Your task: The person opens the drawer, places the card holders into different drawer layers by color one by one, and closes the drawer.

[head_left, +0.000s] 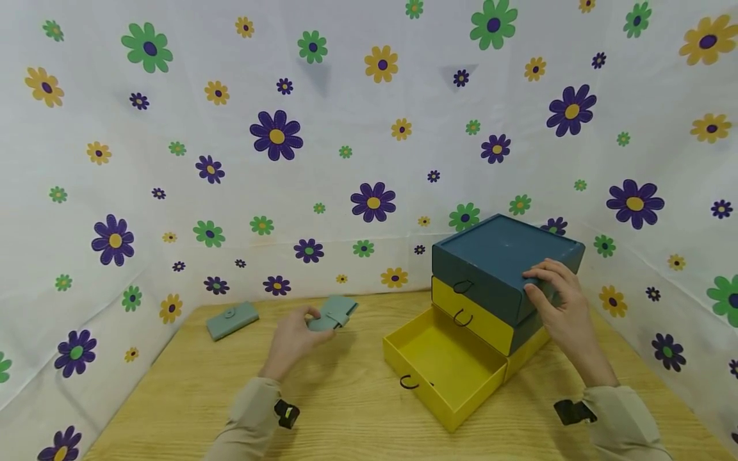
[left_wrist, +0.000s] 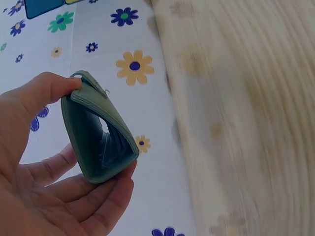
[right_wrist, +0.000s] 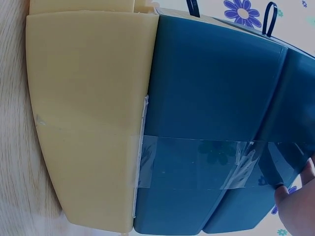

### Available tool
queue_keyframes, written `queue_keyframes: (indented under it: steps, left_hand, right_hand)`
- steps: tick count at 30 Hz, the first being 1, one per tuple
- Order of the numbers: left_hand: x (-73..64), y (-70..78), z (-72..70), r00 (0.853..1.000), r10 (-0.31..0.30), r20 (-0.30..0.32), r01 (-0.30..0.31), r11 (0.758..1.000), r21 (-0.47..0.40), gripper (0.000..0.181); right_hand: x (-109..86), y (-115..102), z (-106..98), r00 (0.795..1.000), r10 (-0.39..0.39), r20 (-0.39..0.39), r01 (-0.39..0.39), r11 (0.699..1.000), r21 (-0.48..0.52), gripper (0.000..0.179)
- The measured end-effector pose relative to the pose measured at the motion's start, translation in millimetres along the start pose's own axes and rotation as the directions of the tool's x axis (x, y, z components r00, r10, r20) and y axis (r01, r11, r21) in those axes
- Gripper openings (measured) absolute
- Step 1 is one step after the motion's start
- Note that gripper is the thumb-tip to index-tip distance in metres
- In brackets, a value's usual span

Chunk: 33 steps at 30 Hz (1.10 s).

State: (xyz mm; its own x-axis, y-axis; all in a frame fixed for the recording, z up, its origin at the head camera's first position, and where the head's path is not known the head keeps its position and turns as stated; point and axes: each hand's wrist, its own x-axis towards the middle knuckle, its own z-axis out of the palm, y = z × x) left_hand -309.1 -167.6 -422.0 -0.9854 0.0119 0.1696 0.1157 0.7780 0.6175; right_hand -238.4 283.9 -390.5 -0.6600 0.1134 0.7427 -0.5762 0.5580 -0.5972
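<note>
My left hand (head_left: pixel 294 342) pinches a pale green wallet (head_left: pixel 334 314) with a strap, above the table. In the left wrist view the wallet (left_wrist: pixel 101 130) is seen end-on, bowed partly apart, with the thumb on its strap side and the fingers underneath. My right hand (head_left: pixel 562 307) rests on the top right edge of a stacked drawer unit (head_left: pixel 510 250), thumb at the side and fingers over the top. Its lowest yellow drawer (head_left: pixel 444 362) is pulled out, while the yellow and blue drawers above it are in.
A second green wallet (head_left: pixel 232 320), with a round snap, lies at the table's left back. Black loop handles (head_left: pixel 409 382) stick out from the drawer fronts. Clear tape (right_wrist: pixel 197 162) runs across the unit's side. A flowered curtain (head_left: pixel 346 160) encloses the wooden table (head_left: pixel 340 410).
</note>
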Motion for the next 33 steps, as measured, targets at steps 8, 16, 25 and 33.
queue_keyframes:
  steps: [8,16,25,33]
  left_hand:
    - [-2.2,22.7,13.1,0.998,0.057,0.019,-0.056,0.997,-0.05,0.047]
    - [-6.2,46.1,22.7,0.989,0.144,0.015,-0.143,0.989,-0.028,0.045]
    - [-12.3,70.9,38.8,0.965,0.246,0.093,-0.242,0.969,-0.055,0.044]
    - [-14.8,88.8,55.2,0.93,0.335,0.149,-0.323,0.941,-0.097,0.042]
  right_hand:
    - [-1.0,0,0,1.0,-0.001,0.002,0.001,1.0,0.001,0.021]
    - [-0.8,-1,0,1.0,-0.008,-0.008,0.008,1.0,0.008,0.021]
    - [-1.4,0,0,1.0,0.005,0.004,-0.005,1.0,0.0,0.021]
    - [-1.4,0,0,1.0,0.007,-0.003,-0.007,1.0,0.012,0.021]
